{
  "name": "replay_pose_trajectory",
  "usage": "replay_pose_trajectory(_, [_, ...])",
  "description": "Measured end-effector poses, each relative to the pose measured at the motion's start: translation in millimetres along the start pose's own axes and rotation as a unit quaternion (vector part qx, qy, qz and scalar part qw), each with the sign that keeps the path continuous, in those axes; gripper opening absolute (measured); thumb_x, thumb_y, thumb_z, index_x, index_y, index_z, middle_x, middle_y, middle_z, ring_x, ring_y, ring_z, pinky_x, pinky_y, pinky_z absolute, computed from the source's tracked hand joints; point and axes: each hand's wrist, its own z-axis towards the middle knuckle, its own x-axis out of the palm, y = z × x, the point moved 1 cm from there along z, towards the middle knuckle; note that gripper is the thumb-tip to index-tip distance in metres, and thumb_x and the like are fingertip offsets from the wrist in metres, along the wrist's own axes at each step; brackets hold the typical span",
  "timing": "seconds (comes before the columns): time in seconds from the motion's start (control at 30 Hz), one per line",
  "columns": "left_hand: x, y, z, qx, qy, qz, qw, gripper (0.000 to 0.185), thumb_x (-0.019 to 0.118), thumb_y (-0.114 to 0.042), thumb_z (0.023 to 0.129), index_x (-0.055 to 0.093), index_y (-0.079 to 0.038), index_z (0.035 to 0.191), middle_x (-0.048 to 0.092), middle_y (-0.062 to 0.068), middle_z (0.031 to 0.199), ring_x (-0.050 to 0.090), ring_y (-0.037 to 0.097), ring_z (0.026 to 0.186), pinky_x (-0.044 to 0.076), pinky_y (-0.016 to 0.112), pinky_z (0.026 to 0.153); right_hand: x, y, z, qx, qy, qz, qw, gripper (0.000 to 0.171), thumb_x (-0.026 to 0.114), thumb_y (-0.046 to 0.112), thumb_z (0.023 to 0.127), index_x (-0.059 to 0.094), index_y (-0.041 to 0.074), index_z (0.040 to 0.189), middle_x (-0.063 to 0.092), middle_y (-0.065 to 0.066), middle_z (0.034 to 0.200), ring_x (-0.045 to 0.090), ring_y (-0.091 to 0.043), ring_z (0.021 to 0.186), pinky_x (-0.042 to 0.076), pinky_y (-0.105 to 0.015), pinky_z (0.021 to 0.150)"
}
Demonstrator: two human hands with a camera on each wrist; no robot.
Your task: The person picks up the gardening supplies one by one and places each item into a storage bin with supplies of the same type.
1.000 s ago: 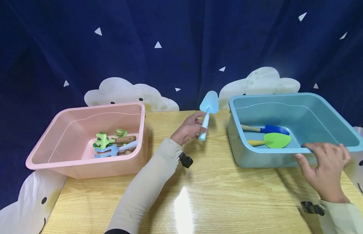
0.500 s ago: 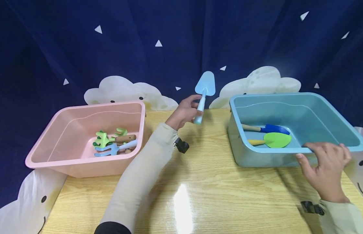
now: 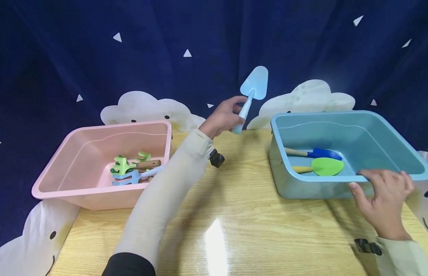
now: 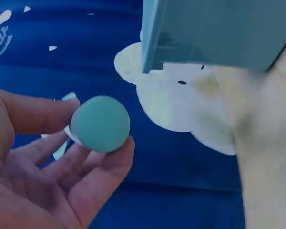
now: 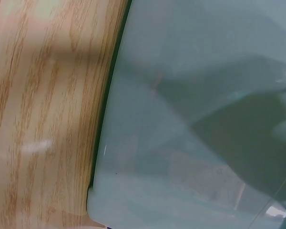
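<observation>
My left hand [image 3: 225, 118] holds a light blue hand trowel [image 3: 256, 82] by its handle, raised above the table between two bins, blade up. The round end of the trowel's handle [image 4: 102, 124] faces the camera in the left wrist view, pinched between thumb and fingers. On the right, my right hand [image 3: 386, 199] grips the near rim of a blue plastic bin [image 3: 314, 188], fingers over the edge and thumb outside. Inside that bin lie a dark blue trowel [image 3: 325, 154] and a green trowel with a yellow handle [image 3: 327, 166].
A pink bin [image 3: 96, 197] stands on the left of the wooden table [image 3: 255, 222]. It holds a light blue hand fork [image 3: 131, 177], a green fork [image 3: 122, 165] and other small tools. A dark blue curtain [image 3: 214, 30] with white clouds hangs right behind the table.
My left hand has lifted the light blue trowel up from low over the table, and in the last half second it has also moved right. My right hand stays on the blue bin's rim.
</observation>
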Motion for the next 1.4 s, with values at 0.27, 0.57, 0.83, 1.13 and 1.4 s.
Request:
replay_pose_trajectory(0.27, [8.2,-29.5,2.2,0.072,0.058,0.036,0.9951,0.064,0.059,0.007,0.089,0.045,-0.019,0.146,0.060,0.014,0.130,0.058,0.025,0.105,0.053,0.036,0.074,2,-1,3,-0.005,-0.010,0.004,1.000,0.084,0.049,0.070,0.090,0.062,-0.013,0.092,0.056,-0.033,0.090,0.037,-0.051,0.090,0.007,-0.059,0.113])
replay_pose_trajectory(0.57, [48.2,-52.5,9.6,0.117,0.157,0.070,0.9782,0.065,0.057,0.007,0.090,0.045,-0.021,0.147,0.058,0.010,0.135,0.057,0.022,0.113,0.056,0.032,0.080,4,-6,-3,-0.001,-0.006,0.010,1.000,0.083,0.050,0.071,0.089,0.063,-0.011,0.092,0.056,-0.031,0.091,0.038,-0.050,0.091,0.007,-0.059,0.113])
replay_pose_trajectory(0.83, [79.9,-63.5,16.3,0.125,0.182,0.078,0.9723,0.068,0.058,0.011,0.087,0.046,-0.019,0.147,0.062,0.009,0.127,0.057,0.015,0.107,0.053,0.024,0.077,3,-4,-4,0.006,-0.003,0.009,1.000,0.084,0.050,0.072,0.089,0.063,-0.012,0.093,0.056,-0.033,0.093,0.038,-0.052,0.094,0.005,-0.058,0.114])
replay_pose_trajectory(1.13, [124.0,-64.8,18.0,0.116,0.156,0.189,0.9626,0.069,0.060,0.004,0.087,0.049,-0.035,0.143,0.064,-0.007,0.121,0.059,0.008,0.093,0.050,0.019,0.069,-10,-8,-7,0.015,-0.004,-0.003,1.000,0.088,0.050,0.073,0.088,0.062,-0.014,0.093,0.055,-0.035,0.094,0.037,-0.053,0.095,0.005,-0.059,0.115])
replay_pose_trajectory(1.4, [151.2,-64.5,19.6,0.094,0.183,0.238,0.9492,0.065,0.055,-0.002,0.093,0.047,-0.042,0.143,0.062,-0.014,0.123,0.060,0.009,0.079,0.047,0.019,0.064,-14,-7,-11,0.026,-0.001,-0.012,1.000,0.090,0.048,0.073,0.088,0.061,-0.015,0.093,0.054,-0.036,0.094,0.037,-0.054,0.096,0.004,-0.062,0.115])
